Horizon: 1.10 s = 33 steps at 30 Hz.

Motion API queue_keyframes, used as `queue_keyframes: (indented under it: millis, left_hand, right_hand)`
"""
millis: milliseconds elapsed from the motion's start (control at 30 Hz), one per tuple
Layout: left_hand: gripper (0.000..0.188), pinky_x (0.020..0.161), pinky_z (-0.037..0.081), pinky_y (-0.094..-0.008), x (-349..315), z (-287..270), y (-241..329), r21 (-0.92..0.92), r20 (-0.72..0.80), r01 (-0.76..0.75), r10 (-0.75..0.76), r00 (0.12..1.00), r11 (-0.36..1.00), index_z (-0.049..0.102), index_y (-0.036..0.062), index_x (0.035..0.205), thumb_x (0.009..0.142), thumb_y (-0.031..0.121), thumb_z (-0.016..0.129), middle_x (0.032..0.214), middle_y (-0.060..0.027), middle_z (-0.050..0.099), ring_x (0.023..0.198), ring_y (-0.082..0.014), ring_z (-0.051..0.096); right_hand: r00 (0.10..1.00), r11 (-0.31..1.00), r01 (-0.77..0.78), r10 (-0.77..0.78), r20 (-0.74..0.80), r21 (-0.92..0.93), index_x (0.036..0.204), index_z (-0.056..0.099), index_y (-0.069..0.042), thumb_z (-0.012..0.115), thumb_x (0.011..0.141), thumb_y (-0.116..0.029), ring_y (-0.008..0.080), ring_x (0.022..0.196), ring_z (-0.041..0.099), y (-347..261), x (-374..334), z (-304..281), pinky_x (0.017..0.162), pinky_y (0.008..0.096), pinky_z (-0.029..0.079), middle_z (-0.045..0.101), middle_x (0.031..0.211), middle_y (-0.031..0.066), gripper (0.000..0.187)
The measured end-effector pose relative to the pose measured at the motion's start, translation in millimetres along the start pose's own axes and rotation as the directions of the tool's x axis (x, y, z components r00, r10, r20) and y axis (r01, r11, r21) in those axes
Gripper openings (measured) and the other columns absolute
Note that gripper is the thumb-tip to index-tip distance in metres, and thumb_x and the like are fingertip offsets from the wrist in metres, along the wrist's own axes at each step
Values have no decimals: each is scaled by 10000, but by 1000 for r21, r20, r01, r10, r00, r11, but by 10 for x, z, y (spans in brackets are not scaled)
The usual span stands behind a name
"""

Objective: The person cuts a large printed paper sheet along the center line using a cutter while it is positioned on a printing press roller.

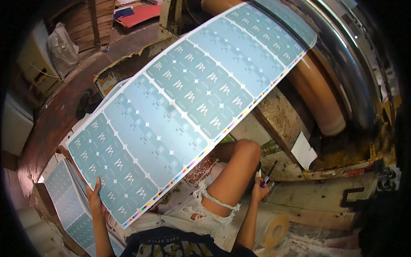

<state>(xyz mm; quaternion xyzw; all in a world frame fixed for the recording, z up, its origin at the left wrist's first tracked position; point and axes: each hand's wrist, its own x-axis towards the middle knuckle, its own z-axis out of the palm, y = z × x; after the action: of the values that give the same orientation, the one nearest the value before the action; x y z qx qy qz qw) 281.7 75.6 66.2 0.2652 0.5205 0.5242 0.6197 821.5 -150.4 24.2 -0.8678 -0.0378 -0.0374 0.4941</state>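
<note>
A long printed sheet [169, 96] in teal and pale blue bands, with a colour strip along one edge, stretches from a machine's rollers down toward my lap. My left hand [96, 200] grips its near end, thumb on top and fingers hidden beneath. Beside my knee, my right hand [258, 189] is closed round a slim dark tool [270, 170] with a purplish part; it looks like a cutter, but its exact kind is unclear. The right hand stays apart from the sheet.
A shiny metal roller [342, 47] and a brown roller [319, 94] stand at upper right. Similar printed sheets [68, 201] are stacked at lower left. A roll of clear film [276, 229] lies at lower right. A white paper piece [304, 150] hangs on the machine frame.
</note>
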Motion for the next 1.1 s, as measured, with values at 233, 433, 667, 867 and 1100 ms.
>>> queue_keyframes:
  millis: [233,433,667,867,1100]
  left_hand:
    - [476,889,501,-305,98,-338,-93,181,-129,-83,107,986,980,457,-4,1352,941,152,639,1180,-108,608,1023,-175,613]
    - [513,966,418,-281,460,-959,-344,336,77,-372,369,926,865,474,-38,1354,934,194,653,1213,-85,589,1070,-152,556]
    - [521,814,458,-241,341,-879,-374,256,55,-320,317,947,912,474,-28,1346,935,240,651,1124,-67,617,920,-115,578]
    - [593,868,450,-258,237,-1502,-422,379,60,-320,322,945,868,420,-16,1411,939,263,646,1170,-85,598,975,-126,560]
    - [554,871,442,-270,60,-1551,-398,400,-25,-204,234,972,893,443,15,1396,937,253,644,1217,-64,564,989,-125,543]
  right_hand:
    - [976,905,131,-189,106,406,1003,618,13,547,995,-393,89,479,502,-1399,667,318,390,272,389,550,659,31,412]
    - [829,757,261,-494,262,598,1169,599,-11,538,1008,-263,77,466,497,-2798,1083,972,372,243,401,581,712,44,305]
    - [802,743,176,-489,344,646,1197,596,7,556,1001,-248,77,482,498,-2758,1287,1342,374,237,389,596,733,57,324]
    - [800,736,172,-492,343,655,1213,591,5,581,992,-261,66,485,492,-2916,1085,1031,383,212,369,603,741,46,346]
    - [719,844,171,-460,521,509,1139,619,11,559,999,-239,64,463,484,-2850,979,1052,383,223,382,602,743,41,292]
